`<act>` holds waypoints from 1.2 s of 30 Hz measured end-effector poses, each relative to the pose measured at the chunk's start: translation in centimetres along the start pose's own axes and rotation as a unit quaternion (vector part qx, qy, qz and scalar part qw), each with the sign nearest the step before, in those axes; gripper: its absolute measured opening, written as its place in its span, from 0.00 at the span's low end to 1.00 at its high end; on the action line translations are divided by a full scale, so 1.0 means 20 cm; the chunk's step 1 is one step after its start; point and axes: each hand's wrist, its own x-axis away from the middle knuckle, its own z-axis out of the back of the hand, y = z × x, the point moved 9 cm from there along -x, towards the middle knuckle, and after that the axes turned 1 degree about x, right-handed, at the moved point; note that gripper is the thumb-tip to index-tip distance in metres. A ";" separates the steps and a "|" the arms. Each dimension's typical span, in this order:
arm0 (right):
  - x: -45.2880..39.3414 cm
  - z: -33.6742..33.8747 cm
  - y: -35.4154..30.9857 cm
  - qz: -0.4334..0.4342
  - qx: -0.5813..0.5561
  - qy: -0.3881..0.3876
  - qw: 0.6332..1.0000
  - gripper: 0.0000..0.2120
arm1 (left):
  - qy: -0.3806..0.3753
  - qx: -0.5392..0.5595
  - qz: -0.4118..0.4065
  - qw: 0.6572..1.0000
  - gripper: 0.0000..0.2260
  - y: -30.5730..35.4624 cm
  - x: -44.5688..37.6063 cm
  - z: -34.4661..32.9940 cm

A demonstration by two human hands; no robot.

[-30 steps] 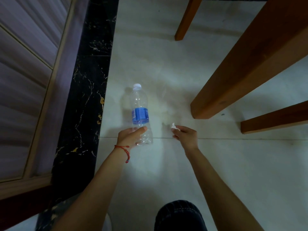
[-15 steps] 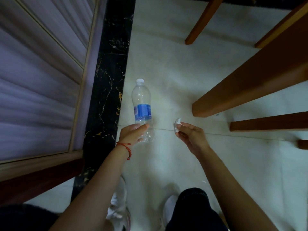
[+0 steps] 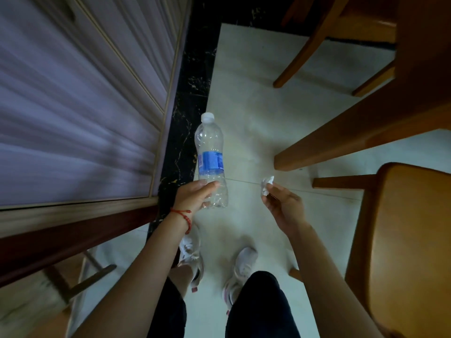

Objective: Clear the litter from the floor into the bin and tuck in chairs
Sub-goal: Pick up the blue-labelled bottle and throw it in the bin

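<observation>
Our left hand makes a grip around the lower body of the empty plastic bottle, thumb over the top and the other digits curled under it, so the bottle points away from us with its white cap at the far end. Holding it near the base keeps it steady enough for so light a thing, we judge, and leaves the label clear. Our right hand pinches a small crumpled scrap of white paper between thumb and fingertips, a narrow grip suited to something so small; the palm is turned up, which would catch the scrap if it slipped.

Both pieces of litter are off the floor and held in the air above the pale tiles, the bottle over the edge of the black marble border, the scrap well apart from it to the right. No bin is in view, so carrying both there looks like the next step. To our right stand a thick wooden table leg and a chair whose seat juts towards us; it probably needs tucking in once our hands are free
</observation>
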 end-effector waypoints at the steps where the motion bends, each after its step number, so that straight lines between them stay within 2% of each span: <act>1: 0.08 -0.04 -0.04 0.001 0.001 -0.004 1.000 0.09 | 0.003 0.005 -0.001 1.000 0.12 0.05 0.07 0.01; 7: 0.49 -0.20 -0.35 0.017 0.000 -0.007 1.000 0.09 | -0.015 -0.012 -0.012 1.000 0.21 0.32 0.48 0.02; 9: 0.62 -0.25 -0.45 0.021 0.007 -0.014 1.000 0.10 | -0.023 -0.006 -0.018 1.000 0.21 0.41 0.62 -0.01; 16: 1.01 -0.31 -0.70 0.026 0.003 -0.018 0.999 0.07 | -0.017 0.045 -0.042 0.998 0.18 0.62 1.00 -0.07; 22: 1.23 -0.32 -0.85 0.041 0.023 -0.016 0.999 0.04 | 0.008 0.084 -0.052 0.995 0.04 0.71 1.25 -0.08; 29: 1.43 -0.32 -0.86 0.059 0.013 -0.018 0.998 0.06 | 0.011 0.096 -0.057 0.994 0.02 0.72 1.45 -0.03; 36: 1.63 -0.33 -0.75 0.066 0.003 -0.010 0.998 0.05 | -0.002 0.079 -0.059 0.995 0.11 0.62 1.60 0.09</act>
